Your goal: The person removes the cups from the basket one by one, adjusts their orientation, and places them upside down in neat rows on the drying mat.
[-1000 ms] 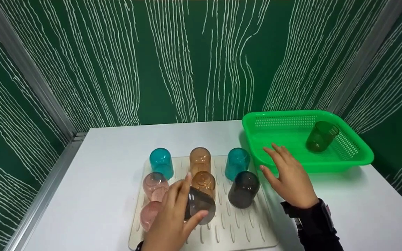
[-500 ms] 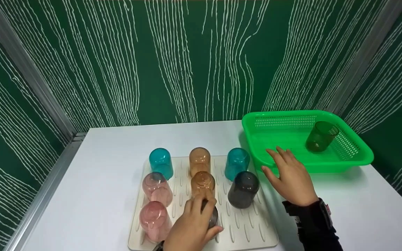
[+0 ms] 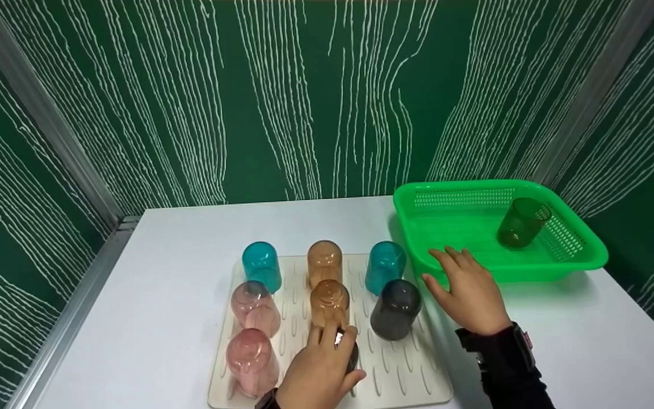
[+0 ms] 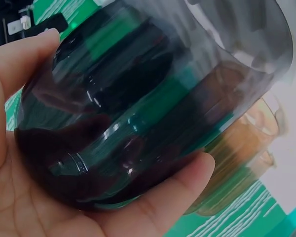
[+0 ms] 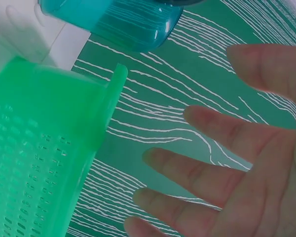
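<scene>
My left hand (image 3: 318,372) curls its fingers and thumb round a dark grey glass (image 4: 128,113), bottom up, at the front middle of the pale ridged drying mat (image 3: 401,386). In the head view the hand covers most of this glass. Just behind stands an upturned amber glass (image 3: 330,298), close to the fingertips. My right hand (image 3: 469,292) hovers with spread fingers by the near left corner of a green basket (image 3: 457,227), holding nothing. A second dark grey glass (image 3: 396,309) stands upside down on the mat to its left.
More upturned glasses stand on the mat: two pink ones (image 3: 252,358) at the left, a blue glass (image 3: 261,264) at each back corner, another amber glass (image 3: 325,261) between them. An olive-brown glass (image 3: 523,224) leans inside the basket. A patterned green wall (image 3: 327,113) rises behind the table.
My left hand has moved right and toward me, turning the tilted dark grey glass bottom up onto the front of the mat. The right hand has barely shifted.
</scene>
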